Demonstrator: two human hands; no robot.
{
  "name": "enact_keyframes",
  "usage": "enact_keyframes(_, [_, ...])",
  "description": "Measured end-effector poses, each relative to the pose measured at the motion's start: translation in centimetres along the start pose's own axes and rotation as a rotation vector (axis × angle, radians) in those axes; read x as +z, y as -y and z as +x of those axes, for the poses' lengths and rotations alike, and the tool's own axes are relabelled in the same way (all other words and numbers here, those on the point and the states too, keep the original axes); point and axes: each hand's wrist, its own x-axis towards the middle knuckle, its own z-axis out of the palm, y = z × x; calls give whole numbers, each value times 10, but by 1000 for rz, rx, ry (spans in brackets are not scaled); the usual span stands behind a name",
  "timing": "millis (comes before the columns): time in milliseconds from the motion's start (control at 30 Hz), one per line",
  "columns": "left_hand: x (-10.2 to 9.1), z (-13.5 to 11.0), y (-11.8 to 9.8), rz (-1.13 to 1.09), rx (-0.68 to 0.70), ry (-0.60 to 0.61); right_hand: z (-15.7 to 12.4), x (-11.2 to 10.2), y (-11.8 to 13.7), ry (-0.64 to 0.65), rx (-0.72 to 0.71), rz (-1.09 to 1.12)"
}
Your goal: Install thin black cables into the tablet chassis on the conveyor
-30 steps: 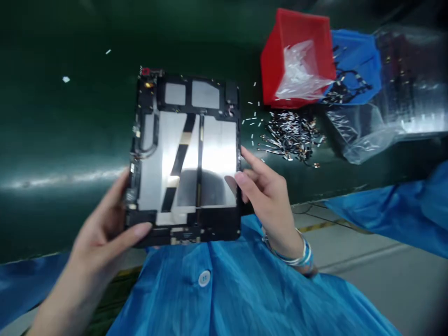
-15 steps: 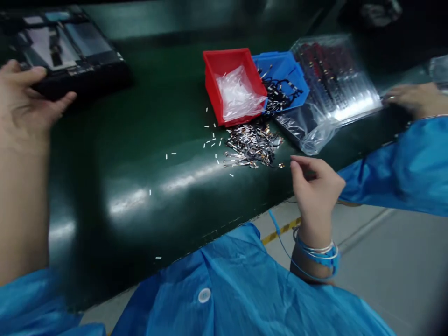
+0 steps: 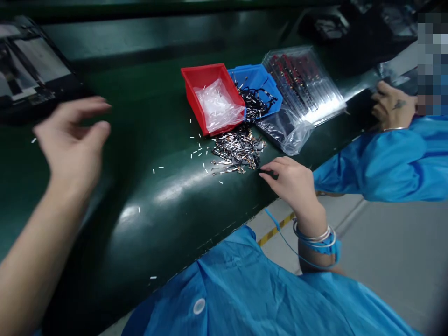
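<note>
My left hand (image 3: 75, 135) hovers over the green work surface, thumb and fingers apart, holding nothing. Just up and left of it is a black device (image 3: 38, 79) with its insides exposed, cut off by the frame's edge. My right hand (image 3: 289, 179) is at the near right edge of a pile of small cables (image 3: 240, 149) with metal ends. Its thumb and forefinger are drawn close in a pinch; what lies between the tips is dark and too small to make out. Bracelets and a blue wrist strap (image 3: 327, 245) circle that wrist.
Behind the pile stand a red bin (image 3: 206, 112) of clear plastic bags and a blue bin (image 3: 271, 86) of black cables. Clear trays (image 3: 311, 88) and a plastic bag (image 3: 289, 130) lie to the right. A co-worker's hand (image 3: 394, 105) is farther right. White slips dot the surface.
My left hand has come away from the black device, moving right and down, and its fingers are apart. My right hand has moved left to the cable pile. The view has shifted.
</note>
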Motion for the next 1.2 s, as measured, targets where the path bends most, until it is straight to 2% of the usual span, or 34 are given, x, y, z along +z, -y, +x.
enact_keyframes(33, [10, -7, -21, -76, -73, 29, 2, -2, 0, 14, -11, -28])
enact_keyframes(100, [29, -20, -57, -155, -82, 154, 7, -4, 2, 11, 39, -78])
enact_keyframes(200, [48, -38, -83, -184, 108, 283, 20, -4, 8, 24, 192, -97])
enact_keyframes(333, [62, -53, -84, -197, 349, 385, 41, 1, 21, 101, 356, -70])
enact_keyframes(567, [62, -56, -81, -164, 345, 378, 60, 6, 33, 133, 422, -143])
enact_keyframes(633, [62, -56, -82, -168, 348, 382, 57, 3, 30, 93, 476, -116])
enact_keyframes(700, [63, -56, -82, -176, 349, 378, 53, 0, 24, -4, 558, -47])
enact_keyframes(800, [64, -56, -80, -197, 328, 357, 43, -2, 14, -189, 614, 259])
enact_keyframes(900, [63, -55, -82, -225, 288, 346, 30, 2, 15, -287, 525, 674])
enact_keyframes(967, [60, -57, -87, -254, 224, 352, 20, 5, 27, -302, 452, 784])
enact_keyframes(1067, [57, -61, -104, -339, 27, 419, 4, 8, 57, -318, 275, 647])
enact_keyframes(1200, [57, -69, -127, -523, -336, 582, -14, 14, 102, -355, -171, 321])
